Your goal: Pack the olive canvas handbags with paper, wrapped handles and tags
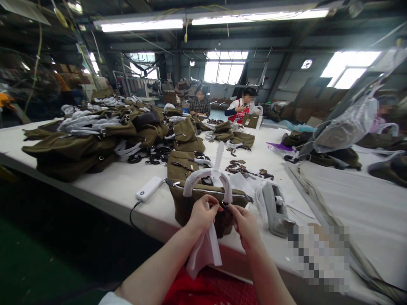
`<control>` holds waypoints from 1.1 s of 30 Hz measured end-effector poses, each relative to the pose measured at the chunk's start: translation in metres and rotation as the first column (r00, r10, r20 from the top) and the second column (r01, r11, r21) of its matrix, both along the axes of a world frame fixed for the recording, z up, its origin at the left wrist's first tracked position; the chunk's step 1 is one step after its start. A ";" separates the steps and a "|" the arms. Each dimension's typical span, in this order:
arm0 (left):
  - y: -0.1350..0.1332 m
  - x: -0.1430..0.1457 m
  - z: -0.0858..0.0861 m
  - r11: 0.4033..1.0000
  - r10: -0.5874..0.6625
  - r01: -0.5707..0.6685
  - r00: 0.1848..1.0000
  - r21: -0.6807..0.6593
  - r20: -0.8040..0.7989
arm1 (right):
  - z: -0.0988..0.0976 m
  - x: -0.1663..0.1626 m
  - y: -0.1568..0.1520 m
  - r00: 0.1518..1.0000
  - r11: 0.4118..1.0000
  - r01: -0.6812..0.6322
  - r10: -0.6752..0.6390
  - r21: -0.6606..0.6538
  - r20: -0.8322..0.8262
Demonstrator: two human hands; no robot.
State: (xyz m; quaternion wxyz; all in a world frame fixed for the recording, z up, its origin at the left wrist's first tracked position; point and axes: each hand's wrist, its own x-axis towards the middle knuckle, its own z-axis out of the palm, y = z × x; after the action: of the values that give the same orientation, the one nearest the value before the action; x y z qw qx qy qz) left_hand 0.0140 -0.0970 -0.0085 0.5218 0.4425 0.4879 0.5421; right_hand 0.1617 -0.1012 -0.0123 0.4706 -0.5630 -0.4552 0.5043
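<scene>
An olive handbag [178,199] with a zipped top stands at the table's near edge, its handle [206,173] wrapped in white. In front of it, my left hand [205,212] is closed in a pinch near the handle's right base. A sheet of white paper [206,250] hangs down from its fingers. My right hand [243,220] pinches at the same handle base, thumb and forefinger together beside a dark brown hanging piece [224,222]. The fingertips of both hands almost meet. Exactly what the right fingertips grip is too small to make out.
Left of the bag lies a white power bank [149,188] with a cable. A grey tape dispenser [276,209] stands to the right, brown chains [241,168] behind. Olive bags [79,148] heap at left. Two people [199,103] sit across the table; another is partly visible far right.
</scene>
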 end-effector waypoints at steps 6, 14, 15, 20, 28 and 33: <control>-0.001 -0.005 -0.002 0.994 0.105 -0.099 0.987 0.056 -0.125 | -0.004 -0.009 0.000 0.962 0.997 0.037 -0.052 -0.063 -0.267; 0.000 -0.001 0.005 0.988 0.130 -0.129 0.991 0.080 -0.012 | -0.004 -0.008 -0.004 0.959 0.999 0.031 -0.040 -0.038 -0.279; -0.002 0.000 0.007 0.986 0.136 -0.131 0.990 0.105 -0.034 | -0.005 -0.008 -0.004 0.964 0.999 0.039 -0.046 -0.032 -0.261; -0.009 -0.001 0.009 0.982 0.151 -0.134 0.980 0.136 -0.126 | -0.014 -0.005 -0.002 0.991 0.994 0.086 -0.080 0.061 -0.107; -0.011 -0.005 0.015 0.911 0.293 -0.023 0.739 0.411 -0.607 | -0.012 -0.005 -0.001 0.967 0.991 0.129 -0.121 0.018 -0.224; -0.020 -0.003 0.018 0.935 0.218 0.070 0.657 0.347 -0.722 | -0.015 0.001 -0.006 0.988 0.977 0.150 -0.153 0.152 0.005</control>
State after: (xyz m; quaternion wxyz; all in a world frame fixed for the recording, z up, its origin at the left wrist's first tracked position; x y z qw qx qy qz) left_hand 0.0109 -0.1173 0.0097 0.1652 0.6897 0.5743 0.4089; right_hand 0.1628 -0.1070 -0.0276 0.5453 -0.5628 -0.4518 0.4265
